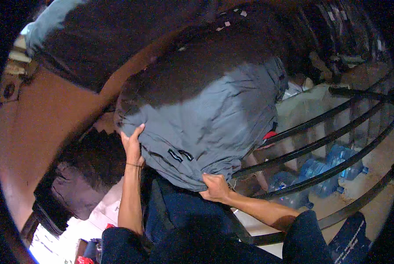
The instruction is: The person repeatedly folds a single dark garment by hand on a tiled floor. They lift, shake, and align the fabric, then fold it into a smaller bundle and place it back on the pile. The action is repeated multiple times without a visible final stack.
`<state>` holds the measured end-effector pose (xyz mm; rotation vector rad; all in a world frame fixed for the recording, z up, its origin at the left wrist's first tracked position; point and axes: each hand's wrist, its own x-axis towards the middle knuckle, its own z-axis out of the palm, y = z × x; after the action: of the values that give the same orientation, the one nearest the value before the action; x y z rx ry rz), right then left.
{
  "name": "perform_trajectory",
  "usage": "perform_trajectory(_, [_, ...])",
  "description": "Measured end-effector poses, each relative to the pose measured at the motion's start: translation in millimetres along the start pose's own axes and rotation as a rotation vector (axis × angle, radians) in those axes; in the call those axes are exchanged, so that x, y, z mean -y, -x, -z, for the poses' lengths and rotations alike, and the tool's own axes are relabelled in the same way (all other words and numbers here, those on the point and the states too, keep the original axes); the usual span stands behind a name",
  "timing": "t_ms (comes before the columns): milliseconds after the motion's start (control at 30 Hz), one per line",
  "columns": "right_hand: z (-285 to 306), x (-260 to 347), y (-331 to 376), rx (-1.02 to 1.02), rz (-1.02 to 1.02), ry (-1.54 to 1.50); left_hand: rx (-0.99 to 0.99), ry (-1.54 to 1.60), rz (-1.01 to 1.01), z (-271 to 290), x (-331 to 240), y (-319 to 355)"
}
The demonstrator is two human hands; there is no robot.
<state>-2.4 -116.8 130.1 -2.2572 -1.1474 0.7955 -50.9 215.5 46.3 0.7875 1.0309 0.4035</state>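
A large grey garment (197,119) is spread out in front of me, wrinkled, its far part in dark shadow. Its exact kind cannot be told. Two small dark strips with white marks (180,155) show on its near part. My left hand (132,144) grips the garment's left edge, thumb on top. Nearer to me and to the right, my right hand (215,187) is closed on the bunched near edge, its fingers partly hidden by cloth. What lies beneath the garment is covered.
Black metal rails (311,154) curve along the right side, with several blue water jugs (320,176) on the floor beyond. Dark cloth (118,35) hangs at the upper left. More dark clothing (89,171) lies left of my left forearm, near a brown surface (38,127).
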Motion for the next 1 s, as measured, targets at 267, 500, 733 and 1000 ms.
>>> perform_trajectory(267, [81.8, -154.0, 0.3, -0.541, -0.500, -0.383, 0.230, -0.526, -0.497, -202.4, 12.1, -67.6])
perform_trajectory(500, [157.1, -186.2, -22.5, -1.162, -0.583, 0.324, 0.451, -0.450, -0.686, -237.1, 36.0, -59.1])
perform_trajectory(733, [21.7, -90.6, -35.3, -0.130, -0.170, 0.646, -0.267, -0.630, -0.125, -190.6, 144.7, -99.2])
perform_trajectory(1000, [105.7, -169.2, 47.9, -0.976, -0.803, 0.671, -0.249, -0.299, 0.123, -215.0, 99.3, -153.6])
